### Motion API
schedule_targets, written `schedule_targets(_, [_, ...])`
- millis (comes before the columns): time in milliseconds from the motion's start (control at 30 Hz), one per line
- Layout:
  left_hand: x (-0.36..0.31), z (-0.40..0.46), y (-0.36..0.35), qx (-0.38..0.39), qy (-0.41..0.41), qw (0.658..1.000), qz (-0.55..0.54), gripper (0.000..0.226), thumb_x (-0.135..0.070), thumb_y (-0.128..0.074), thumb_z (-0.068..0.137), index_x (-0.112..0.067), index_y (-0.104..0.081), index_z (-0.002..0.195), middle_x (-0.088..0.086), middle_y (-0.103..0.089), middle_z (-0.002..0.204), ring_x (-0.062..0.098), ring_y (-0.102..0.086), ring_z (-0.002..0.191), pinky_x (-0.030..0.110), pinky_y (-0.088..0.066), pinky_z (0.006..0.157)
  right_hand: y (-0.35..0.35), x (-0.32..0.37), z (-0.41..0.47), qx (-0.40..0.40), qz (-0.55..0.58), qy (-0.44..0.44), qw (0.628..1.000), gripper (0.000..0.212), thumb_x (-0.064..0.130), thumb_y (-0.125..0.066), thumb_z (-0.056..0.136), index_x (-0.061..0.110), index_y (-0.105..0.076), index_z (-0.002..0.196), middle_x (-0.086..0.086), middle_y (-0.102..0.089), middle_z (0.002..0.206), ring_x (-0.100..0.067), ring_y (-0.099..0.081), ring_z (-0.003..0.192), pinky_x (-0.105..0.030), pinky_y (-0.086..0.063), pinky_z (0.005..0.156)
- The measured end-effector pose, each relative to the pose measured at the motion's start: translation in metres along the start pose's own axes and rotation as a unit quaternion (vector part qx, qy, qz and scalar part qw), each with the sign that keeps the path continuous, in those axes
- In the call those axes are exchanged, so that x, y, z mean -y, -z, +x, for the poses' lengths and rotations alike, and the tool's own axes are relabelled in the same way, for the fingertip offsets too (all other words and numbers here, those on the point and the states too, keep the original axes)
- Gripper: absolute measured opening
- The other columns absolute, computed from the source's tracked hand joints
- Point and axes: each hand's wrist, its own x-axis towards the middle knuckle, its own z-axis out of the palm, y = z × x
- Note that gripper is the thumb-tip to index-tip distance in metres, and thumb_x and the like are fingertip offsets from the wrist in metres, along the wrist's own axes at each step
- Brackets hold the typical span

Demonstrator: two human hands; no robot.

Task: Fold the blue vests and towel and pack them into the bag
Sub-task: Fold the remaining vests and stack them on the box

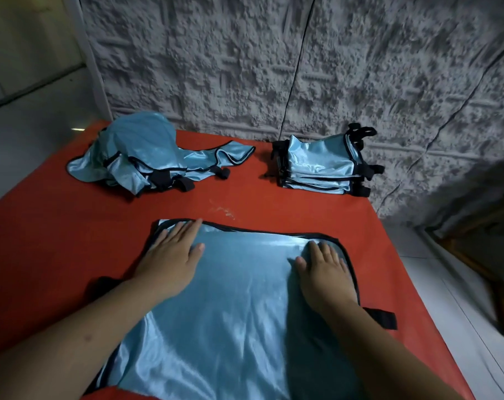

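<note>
1. While both hands lie flat on it, the spread vest (239,307) sits directly under and ahead of the person, on the red counter (43,241). Its long axis looks to run away from the person, near edge out of frame at the bottom.
2. Left hand (173,252): fingers straight and together, palm down on the vest's far-left corner, fingertips almost at the black trim. Holds nothing, just presses.
3. Right hand (325,269): fingers straight, slightly fanned, palm down near the vest's far-right corner, just inside the trim. Also pressing only.
4. Both hands are about equally near the far edge; left reaches slightly further out. Neither has an edge pinched yet.
5. Black strap tab (380,317) sticks out past the vest's right edge, beside the right forearm.
6. Beyond the vest, far right: folded stack (320,168) of vests against the wall. Far left: loose unfolded pile (141,157).
7. Judgement: smoothing step before a fold. Next fold likely needs a grip on one side edge or the far edge; satin looks slippery, may slide.
8. No bag or towel visible.
</note>
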Motion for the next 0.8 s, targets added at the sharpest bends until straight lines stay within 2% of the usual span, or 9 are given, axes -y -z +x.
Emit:
schedule_targets(67, [-0.005,0.005,-0.001,-0.007,0.026,1.000,-0.002,0.058,-0.042,-0.021,0.107,-0.023,-0.012,0.162,-0.007,-0.007,0.169,0.008,-0.001,0.155,0.032,-0.001,0.126,0.002,-0.001,0.003,-0.033,-0.013,-0.025,0.999,0.058,0.050,-0.032,0.103,0.017,-0.037,0.150,-0.004,-0.037,0.159,-0.023,-0.030,0.148,-0.040,-0.027,0.119])
schedule_targets(133, [-0.007,0.011,0.000,-0.031,0.033,0.999,-0.022,0.054,-0.039,-0.031,0.107,-0.020,-0.029,0.158,-0.003,-0.020,0.167,0.015,-0.014,0.154,0.035,-0.013,0.126,0.008,0.002,0.009,-0.087,-0.017,-0.041,0.995,0.037,0.034,-0.042,0.099,0.017,-0.055,0.129,-0.005,-0.058,0.137,-0.027,-0.051,0.128,-0.040,-0.043,0.101])
schedule_targets(200, [-0.005,0.019,0.006,-0.109,0.020,0.993,-0.030,0.042,-0.031,-0.048,0.103,-0.019,-0.055,0.142,-0.001,-0.050,0.150,0.025,-0.045,0.136,0.040,-0.037,0.113,0.018,0.004,0.019,-0.145,-0.018,-0.059,0.987,0.028,0.026,-0.047,0.095,0.020,-0.065,0.115,-0.006,-0.067,0.117,-0.033,-0.058,0.109,-0.040,-0.045,0.084])
schedule_targets(267, [0.000,0.029,0.014,-0.166,0.025,0.986,-0.020,0.033,-0.023,-0.059,0.098,-0.016,-0.067,0.129,0.003,-0.065,0.130,0.031,-0.055,0.113,0.042,-0.046,0.099,0.028,-0.001,0.032,-0.180,-0.007,-0.084,0.980,0.029,0.027,-0.051,0.096,0.024,-0.068,0.120,-0.009,-0.067,0.116,-0.035,-0.055,0.109,-0.041,-0.044,0.084])
schedule_targets(367, [0.006,0.042,0.023,-0.156,0.067,0.985,-0.018,0.029,-0.022,-0.071,0.091,-0.015,-0.072,0.119,0.008,-0.071,0.113,0.034,-0.057,0.102,0.041,-0.048,0.092,0.035,-0.017,0.047,-0.139,0.023,-0.131,0.981,0.028,0.028,-0.059,0.095,0.026,-0.071,0.120,-0.011,-0.070,0.116,-0.038,-0.059,0.109,-0.042,-0.047,0.089])
schedule_targets(467, [0.007,0.048,0.029,-0.164,0.102,0.979,-0.067,0.004,-0.019,-0.075,0.087,-0.022,-0.074,0.084,-0.001,-0.070,0.084,0.029,-0.062,0.087,0.037,-0.053,0.077,0.035,-0.024,0.052,-0.115,0.070,-0.124,0.983,0.019,0.025,-0.066,0.090,0.020,-0.076,0.106,-0.013,-0.073,0.104,-0.038,-0.065,0.098,-0.039,-0.052,0.081])
schedule_targets(533, [0.007,0.051,0.031,-0.166,0.132,0.974,-0.078,0.021,-0.019,-0.073,0.088,-0.028,-0.066,0.070,-0.009,-0.063,0.071,0.023,-0.062,0.075,0.033,-0.052,0.067,0.034,-0.025,0.054,-0.125,0.095,-0.125,0.980,0.017,0.025,-0.067,0.090,0.018,-0.077,0.103,-0.015,-0.074,0.102,-0.039,-0.066,0.097,-0.038,-0.050,0.078])
schedule_targets(633, [0.009,0.055,0.030,-0.169,0.170,0.968,-0.079,0.020,-0.022,-0.069,0.092,-0.026,-0.067,0.072,-0.003,-0.069,0.078,0.025,-0.061,0.073,0.031,-0.047,0.064,0.031,-0.026,0.056,-0.144,0.127,-0.153,0.969,0.020,0.030,-0.064,0.093,0.016,-0.077,0.102,-0.016,-0.074,0.100,-0.039,-0.066,0.096,-0.036,-0.047,0.074])
schedule_targets(800, [0.012,0.058,0.022,-0.189,0.167,0.967,-0.022,0.019,-0.031,-0.059,0.099,-0.016,-0.065,0.091,0.012,-0.070,0.091,0.038,-0.064,0.089,0.037,-0.046,0.067,0.024,-0.025,0.060,-0.131,0.115,-0.183,0.967,0.025,0.037,-0.060,0.093,0.017,-0.074,0.098,-0.014,-0.073,0.097,-0.038,-0.066,0.095,-0.037,-0.051,0.079])
